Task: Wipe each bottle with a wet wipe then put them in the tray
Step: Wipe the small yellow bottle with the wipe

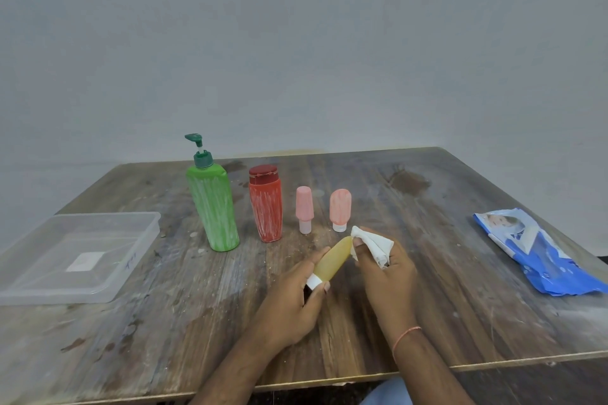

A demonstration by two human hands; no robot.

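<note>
A small yellow bottle [333, 259] is held tilted above the surface [460, 273], near its front edge. The left hand [296, 302] clasps its white-capped lower end, fingers curled around it. The right hand [385, 273] pinches a crumpled white wipe [371, 245] against the bottle's upper end. A clear tray [131, 260] sits at the left edge.

Left hand [292, 299] gripping yellow bottle [332, 260], right hand [385, 270] apparently pressing wipe [371, 245] against it

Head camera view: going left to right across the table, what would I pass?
Clear plastic tray → green pump bottle → red bottle → pink capped bottle → pink tube → blue wet wipe pack.
</note>
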